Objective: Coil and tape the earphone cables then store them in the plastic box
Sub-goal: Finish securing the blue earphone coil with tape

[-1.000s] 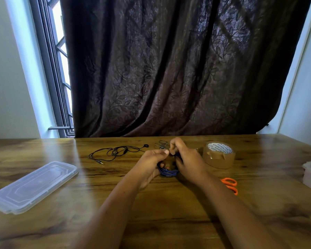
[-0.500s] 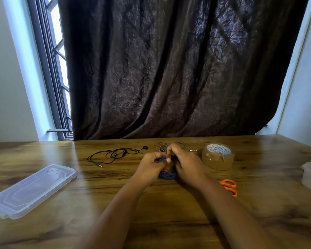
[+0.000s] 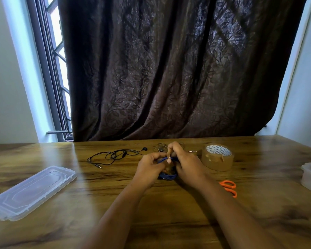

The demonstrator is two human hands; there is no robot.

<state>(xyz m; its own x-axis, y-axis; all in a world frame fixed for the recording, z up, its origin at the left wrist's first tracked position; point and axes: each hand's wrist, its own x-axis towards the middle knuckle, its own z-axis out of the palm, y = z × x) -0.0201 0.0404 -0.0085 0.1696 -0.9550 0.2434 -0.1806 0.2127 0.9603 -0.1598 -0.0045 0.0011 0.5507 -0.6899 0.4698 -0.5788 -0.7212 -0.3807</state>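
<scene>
Left hand (image 3: 149, 169) and right hand (image 3: 187, 166) pressed close, both pinching blue earphone cable (image 3: 166, 176) coil. Tape roll (image 3: 217, 157) just right of hands; black earphones (image 3: 113, 156) left.

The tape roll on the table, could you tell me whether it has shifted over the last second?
No. The tape roll sits in the same spot, just beyond the orange scissors.

text: "WONDER EASY TAPE" in blue, repeated | on: white core label of brown tape roll (image 3: 217, 157) | rest of the print: too small to read
</scene>
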